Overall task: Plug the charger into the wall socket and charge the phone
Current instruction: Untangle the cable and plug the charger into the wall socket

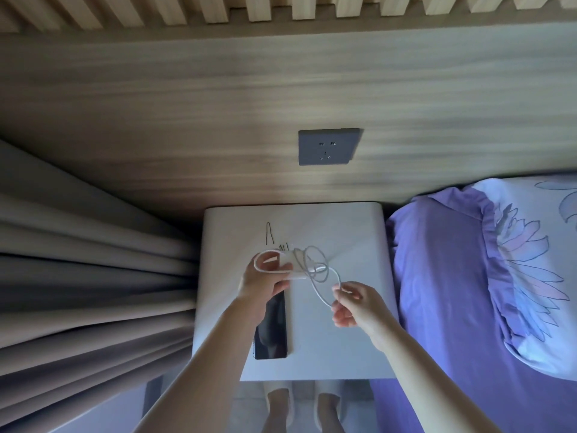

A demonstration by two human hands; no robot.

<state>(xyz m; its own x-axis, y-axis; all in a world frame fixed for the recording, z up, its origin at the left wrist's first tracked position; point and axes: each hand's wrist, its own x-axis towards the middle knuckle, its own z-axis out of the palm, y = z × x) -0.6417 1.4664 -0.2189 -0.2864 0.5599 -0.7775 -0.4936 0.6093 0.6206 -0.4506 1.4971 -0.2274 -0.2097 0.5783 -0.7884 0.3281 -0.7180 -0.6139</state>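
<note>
My left hand (265,284) holds a white charger block (288,263) above the white bedside table (352,232). Its white cable (318,270) hangs in tangled loops between my hands. My right hand (352,303) pinches a loop of that cable lower right of the block. A dark phone (271,332) lies face up on the table, partly hidden under my left wrist. A grey wall socket (326,147) with nothing plugged in sits on the wood panel above the table.
Grey curtains (93,276) hang left of the table. A bed with purple sheet (443,292) and a flowered pillow (530,260) lies to the right. Thin hairpins (268,233) rest on the table's far part. My feet (299,407) show below the table edge.
</note>
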